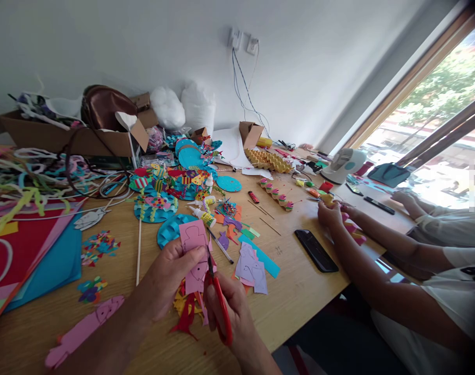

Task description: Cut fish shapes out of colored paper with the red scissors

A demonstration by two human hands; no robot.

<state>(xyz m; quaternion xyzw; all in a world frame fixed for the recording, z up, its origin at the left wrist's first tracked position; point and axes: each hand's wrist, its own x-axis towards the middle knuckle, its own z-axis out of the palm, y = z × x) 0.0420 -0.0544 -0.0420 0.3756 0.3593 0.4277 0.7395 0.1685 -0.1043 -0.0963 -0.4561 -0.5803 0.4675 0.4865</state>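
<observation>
My left hand (169, 273) pinches a strip of pink paper (194, 237) with drawn outlines on it, thumb on top. In my right hand (235, 307) is a pair of red-handled scissors (223, 310), its blades at the right edge of the pink strip. Under my hands lie red and yellow paper scraps (186, 315). Purple paper pieces with drawn shapes (251, 268) rest on the table just right of the scissors. Another pink cut-out (85, 330) lies to the left, near my forearm.
A co-worker's hands (333, 213) handle a small craft piece at the right. A black phone (315, 250) lies between us. Glue bottles (203, 216), blue paper discs (175, 229) and a wooden stick (139, 250) are ahead. Coloured sheets (61, 260) stack at left; a sewing machine (344, 164) stands far right.
</observation>
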